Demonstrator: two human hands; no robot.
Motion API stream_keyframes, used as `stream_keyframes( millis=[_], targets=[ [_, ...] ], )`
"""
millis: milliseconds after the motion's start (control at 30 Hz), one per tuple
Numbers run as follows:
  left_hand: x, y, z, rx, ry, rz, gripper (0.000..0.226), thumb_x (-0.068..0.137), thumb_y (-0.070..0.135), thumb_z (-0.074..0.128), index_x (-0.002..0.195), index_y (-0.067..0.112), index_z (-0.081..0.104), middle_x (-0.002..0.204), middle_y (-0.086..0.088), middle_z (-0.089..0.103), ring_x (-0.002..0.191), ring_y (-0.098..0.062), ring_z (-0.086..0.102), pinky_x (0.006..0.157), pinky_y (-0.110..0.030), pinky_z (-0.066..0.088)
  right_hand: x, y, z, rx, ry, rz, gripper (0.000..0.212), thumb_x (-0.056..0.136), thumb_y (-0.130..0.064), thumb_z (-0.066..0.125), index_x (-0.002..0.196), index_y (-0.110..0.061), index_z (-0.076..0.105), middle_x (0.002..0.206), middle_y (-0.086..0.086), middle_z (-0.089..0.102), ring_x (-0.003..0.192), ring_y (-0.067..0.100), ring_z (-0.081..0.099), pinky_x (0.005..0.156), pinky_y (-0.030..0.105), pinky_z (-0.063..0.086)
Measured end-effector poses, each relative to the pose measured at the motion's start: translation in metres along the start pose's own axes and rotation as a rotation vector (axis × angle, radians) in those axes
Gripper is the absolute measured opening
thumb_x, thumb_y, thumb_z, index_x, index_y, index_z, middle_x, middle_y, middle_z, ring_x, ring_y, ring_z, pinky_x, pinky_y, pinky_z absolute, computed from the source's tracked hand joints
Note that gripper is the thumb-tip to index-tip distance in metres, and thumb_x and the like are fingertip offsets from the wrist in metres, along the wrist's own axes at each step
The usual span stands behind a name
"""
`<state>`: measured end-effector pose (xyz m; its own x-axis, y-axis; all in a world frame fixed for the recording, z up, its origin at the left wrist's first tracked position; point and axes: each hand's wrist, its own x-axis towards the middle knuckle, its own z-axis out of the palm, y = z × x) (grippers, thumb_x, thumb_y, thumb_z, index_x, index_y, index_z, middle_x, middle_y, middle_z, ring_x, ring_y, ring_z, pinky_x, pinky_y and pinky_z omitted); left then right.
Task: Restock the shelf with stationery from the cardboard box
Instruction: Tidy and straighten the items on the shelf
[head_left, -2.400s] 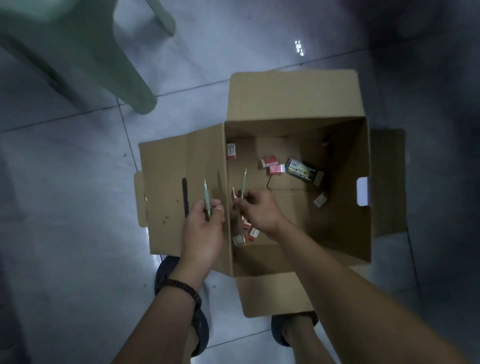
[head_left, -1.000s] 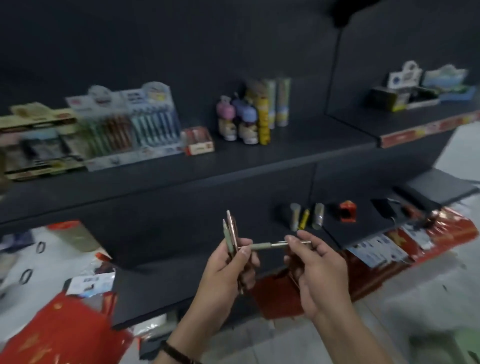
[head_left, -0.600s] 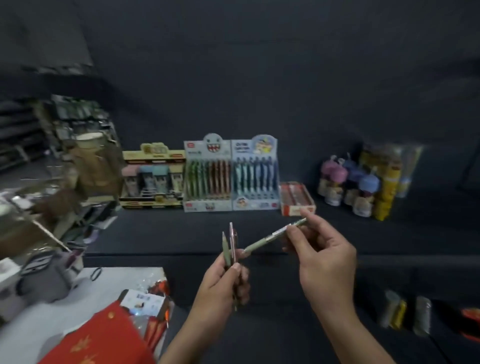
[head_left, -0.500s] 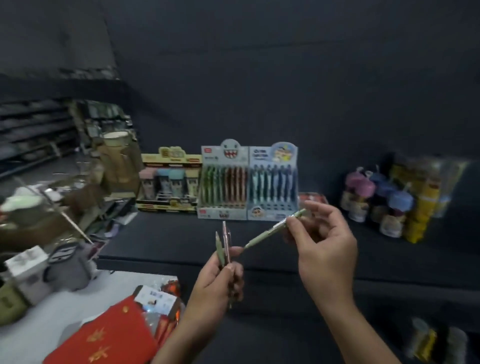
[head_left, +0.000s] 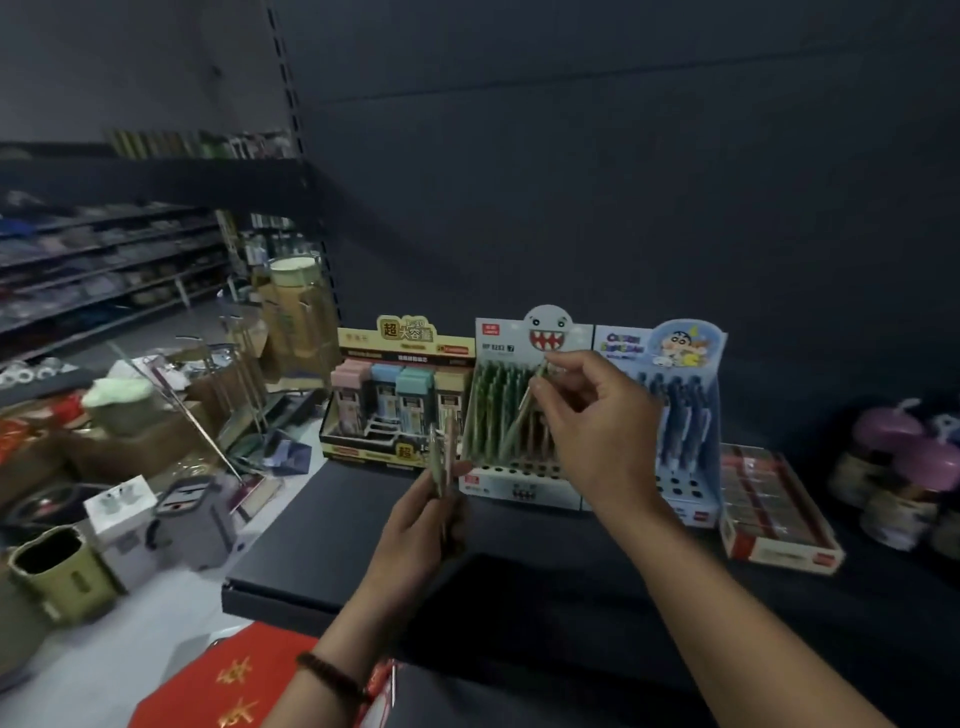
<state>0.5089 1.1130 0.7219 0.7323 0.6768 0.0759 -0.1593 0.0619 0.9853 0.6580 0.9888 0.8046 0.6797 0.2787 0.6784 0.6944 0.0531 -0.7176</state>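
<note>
Nearest you: bead bracelet on your left wrist, with a red packet with gold print just below and left of it. Well left of your left grip, off the shelf, are an olive cup and a small white box among other clutter.

Your left hand is over the front part of the dark shelf. Its grip is clamped on a small bunch of pens, held upright with their ends sticking up above the fingers. The count is too blurred to tell.

Your right hand is up and right of the left grip, further in. Thumb and forefinger pinch one green pen. It is tilted, with its lower end down among the rows of the monster-face pen display. Can't tell if the tip sits in a slot. The other fingers are loosely curled.

Around the right grip, all on the same shelf:
- Left: yellow display box with pastel-capped cases, beside the monster display.
- Right and behind: blue cartoon pen display with dark pens, side by side with the monster display.
- Further right: red eraser tray lying flat, just beside the blue display.
- Far right: purple-capped bottles, blurred at the frame edge.

Dark back panel behind everything. Far left of both grips are aisle racks, too blurred to read.
</note>
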Motion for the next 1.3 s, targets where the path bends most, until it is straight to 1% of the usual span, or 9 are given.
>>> stream_keyframes(
  millis=[100,233,433,567,700,800,933,1133,1300],
  targets=[
    [0.023,-0.002,-0.018,0.121,-0.066,0.079,0.027,0.112,0.006,0.045,0.133,0.012,0.062,0.082,-0.007,0.055,0.069,-0.017,0.047,0.061,-0.032,0.038,0.006,0.005,0.031,-0.089,-0.018,-0.009,0.019,0.094,-0.021,0.081,0.113,-0.023,0.079,0.082,-0.024,0.069,0.083,-0.007,0.069,0.073,0.008,0.053],
    [0.038,-0.008,-0.037,0.192,-0.102,0.136,0.023,0.111,0.008,0.05,0.117,0.024,0.066,0.101,-0.01,0.077,0.08,-0.022,0.064,0.072,-0.039,0.051,0.005,0.012,0.061,-0.165,-0.036,0.039,0.02,0.094,-0.023,0.082,0.113,-0.025,0.079,0.086,-0.019,0.073,0.082,-0.005,0.069,0.073,0.009,0.054],
    [0.045,-0.018,-0.044,0.037,-0.098,0.083,0.019,0.111,0.005,0.046,0.124,0.008,0.058,0.108,-0.011,0.08,0.095,-0.032,0.077,0.079,-0.037,0.058,0.002,0.024,0.082,-0.26,-0.04,0.103,0.02,0.093,-0.026,0.082,0.112,-0.025,0.078,0.088,-0.018,0.073,0.079,-0.002,0.07,0.076,0.025,0.061],
    [0.044,-0.018,-0.046,-0.064,-0.131,0.023,0.021,0.111,0.007,0.046,0.129,0.01,0.057,0.113,-0.014,0.079,0.102,-0.036,0.075,0.084,-0.04,0.06,0.008,0.026,0.088,-0.305,-0.125,0.142,0.019,0.094,-0.027,0.081,0.112,-0.026,0.078,0.086,-0.022,0.068,0.077,-0.011,0.066,0.072,0.007,0.052],
    [0.048,-0.019,-0.047,-0.115,-0.113,0.035,0.025,0.11,0.005,0.048,0.131,0.01,0.061,0.109,-0.018,0.076,0.097,-0.035,0.075,0.084,-0.04,0.061,0.014,0.026,0.093,-0.415,-0.317,0.179,0.013,0.099,-0.03,0.074,0.112,-0.032,0.076,0.089,-0.019,0.069,0.072,-0.005,0.065,0.066,0.02,0.056],
    [0.05,-0.019,-0.046,-0.159,-0.104,0.011,0.027,0.109,0.002,0.048,0.131,0.01,0.062,0.101,-0.02,0.074,0.096,-0.036,0.075,0.084,-0.038,0.062,0.014,0.023,0.089,-0.402,-0.318,0.144,0.016,0.103,-0.032,0.068,0.116,-0.028,0.077,0.093,-0.013,0.076,0.068,0.0,0.071,0.07,0.028,0.062],
    [0.049,-0.01,-0.034,-0.127,-0.178,0.039,0.026,0.11,0.002,0.047,0.131,0.009,0.06,0.106,-0.021,0.076,0.101,-0.04,0.076,0.091,-0.052,0.061,0.008,0.01,0.073,-0.221,-0.194,0.136,0.02,0.1,-0.036,0.071,0.118,-0.03,0.076,0.083,-0.013,0.074,0.067,0.001,0.071,0.064,0.021,0.058],
    [0.057,0.003,-0.009,-0.097,-0.28,0.069,0.024,0.111,0.002,0.046,0.131,0.008,0.059,0.111,-0.022,0.075,0.097,-0.038,0.078,0.071,-0.037,0.062,0.005,0.009,0.051,0.045,-0.272,0.224,0.016,0.094,-0.016,0.08,0.107,-0.025,0.077,0.087,-0.003,0.077,0.075,0.013,0.077,0.078,0.04,0.065],
    [0.065,0.004,0.006,-0.048,-0.34,0.089,0.026,0.111,0.001,0.046,0.131,0.009,0.06,0.119,-0.015,0.077,0.103,-0.036,0.078,0.079,-0.045,0.064,0.008,0.015,0.031,0.037,-0.212,0.248,0.022,0.093,-0.011,0.081,0.107,-0.027,0.074,0.083,-0.003,0.078,0.077,0.013,0.077,0.077,0.043,0.065]
  ],
)
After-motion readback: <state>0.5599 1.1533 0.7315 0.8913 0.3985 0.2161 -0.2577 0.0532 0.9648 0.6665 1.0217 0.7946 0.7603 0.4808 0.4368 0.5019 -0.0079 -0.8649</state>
